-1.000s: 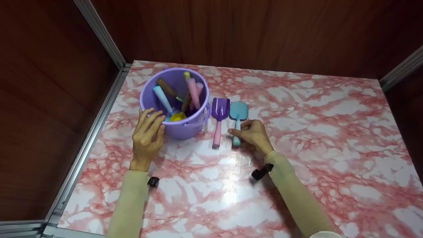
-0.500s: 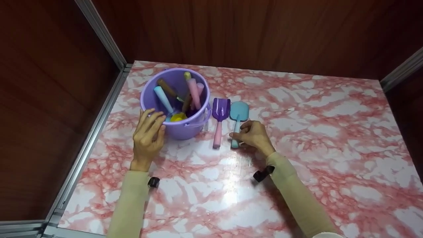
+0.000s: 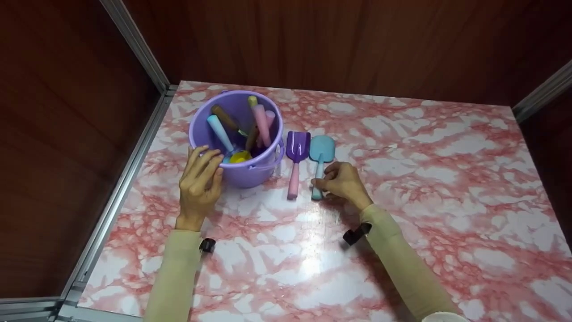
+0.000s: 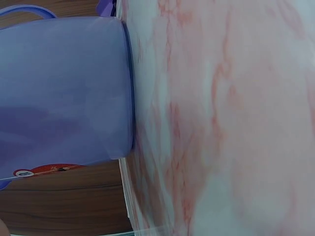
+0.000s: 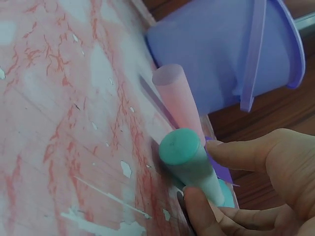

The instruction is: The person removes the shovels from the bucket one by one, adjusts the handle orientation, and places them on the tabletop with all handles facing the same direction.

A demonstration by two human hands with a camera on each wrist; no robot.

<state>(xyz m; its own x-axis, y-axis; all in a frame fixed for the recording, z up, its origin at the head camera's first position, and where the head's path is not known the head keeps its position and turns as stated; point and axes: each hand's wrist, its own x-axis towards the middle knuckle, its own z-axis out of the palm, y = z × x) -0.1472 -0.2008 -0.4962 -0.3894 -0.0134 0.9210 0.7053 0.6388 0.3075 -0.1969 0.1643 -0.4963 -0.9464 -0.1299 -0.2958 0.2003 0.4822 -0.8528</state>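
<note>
My right hand [image 3: 344, 182] pinches the pale blue handle of a turquoise toy shovel [image 3: 322, 148], which lies on the tabletop. In the right wrist view the thumb is on one side of this handle [image 5: 189, 160] and the fingers on the other. Just left of it lies a purple toy shovel [image 3: 298, 145] with a pink handle. A purple bucket [image 3: 248, 175] stands upright at the left. My left hand [image 3: 199, 190] rests at its near left rim, fingers loosely extended over the edge. Several handled toys, such as a light blue handle [image 3: 220, 133], lean inside the bucket.
The marbled red-and-white tabletop [image 3: 424, 179] spreads around the bucket and shovels. Dark wood panels [image 3: 313, 49] rise behind and at both sides, with a metal rail [image 3: 120, 197] along the left edge. A bucket handle [image 3: 268, 166] hangs on its right side.
The turquoise shovel's handle end has swung slightly left, so it lies nearly parallel to the purple shovel. My right hand shifted a little with it, while the left hand and bucket stayed put.
</note>
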